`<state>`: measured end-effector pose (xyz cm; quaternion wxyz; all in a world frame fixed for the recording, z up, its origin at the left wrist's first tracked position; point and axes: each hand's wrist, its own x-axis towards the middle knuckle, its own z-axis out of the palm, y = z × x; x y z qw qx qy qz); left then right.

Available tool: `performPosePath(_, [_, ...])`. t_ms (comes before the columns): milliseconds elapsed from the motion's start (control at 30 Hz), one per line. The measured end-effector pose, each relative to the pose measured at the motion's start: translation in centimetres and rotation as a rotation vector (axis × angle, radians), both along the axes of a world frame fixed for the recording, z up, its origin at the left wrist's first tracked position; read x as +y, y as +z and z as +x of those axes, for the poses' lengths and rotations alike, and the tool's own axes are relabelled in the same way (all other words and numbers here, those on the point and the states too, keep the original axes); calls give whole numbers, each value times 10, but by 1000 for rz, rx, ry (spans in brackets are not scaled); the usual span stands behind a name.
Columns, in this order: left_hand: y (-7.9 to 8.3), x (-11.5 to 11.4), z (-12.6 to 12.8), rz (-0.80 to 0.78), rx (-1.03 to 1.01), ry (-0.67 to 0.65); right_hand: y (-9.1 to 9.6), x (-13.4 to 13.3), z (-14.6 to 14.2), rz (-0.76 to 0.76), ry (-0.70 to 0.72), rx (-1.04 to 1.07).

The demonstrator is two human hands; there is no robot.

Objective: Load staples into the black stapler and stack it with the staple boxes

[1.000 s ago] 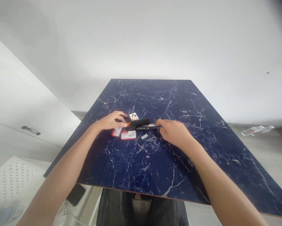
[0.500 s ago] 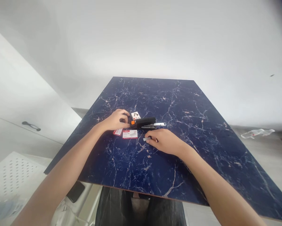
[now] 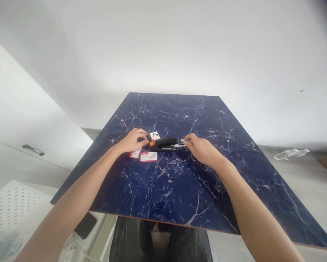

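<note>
A black stapler (image 3: pixel 164 143) with an orange rear end lies on the dark blue marbled table (image 3: pixel 179 189), its metal tray pulled out to the right. My left hand (image 3: pixel 133 140) is closed on the stapler's rear end. My right hand (image 3: pixel 201 150) pinches a small pale strip of staples (image 3: pixel 183 140) right at the tip of the tray. A red and white staple box (image 3: pixel 148 156) lies just in front of the stapler. A second one (image 3: pixel 135 153) lies partly under my left hand, and a third small box (image 3: pixel 154 135) sits behind the stapler.
A plastic bottle (image 3: pixel 288 154) lies on the floor to the right. Left of the table are a white cabinet with a dark handle (image 3: pixel 32 149), a white perforated basket (image 3: pixel 13 207) and a dark phone (image 3: pixel 86 225). My legs show under the table's near edge.
My right hand left the stapler's tray, took the pale strip from the table in front of the stapler and carried it up to the tray's tip. My left hand stayed on the stapler.
</note>
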<state>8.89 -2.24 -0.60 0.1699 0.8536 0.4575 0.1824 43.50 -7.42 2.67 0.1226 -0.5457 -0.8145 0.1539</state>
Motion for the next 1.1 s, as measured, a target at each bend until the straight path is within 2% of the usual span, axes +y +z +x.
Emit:
performPosePath(300, [-6,2,0,86,22,-15,-8,-2,-9,71,27,-270])
performPosePath(733, [-5,0,2,94,33,10,-8,-1,-9,53,39,-282])
performPosePath(1100, [-2,-2,4,88,33,5,-10,-3,-10,104,47,-337])
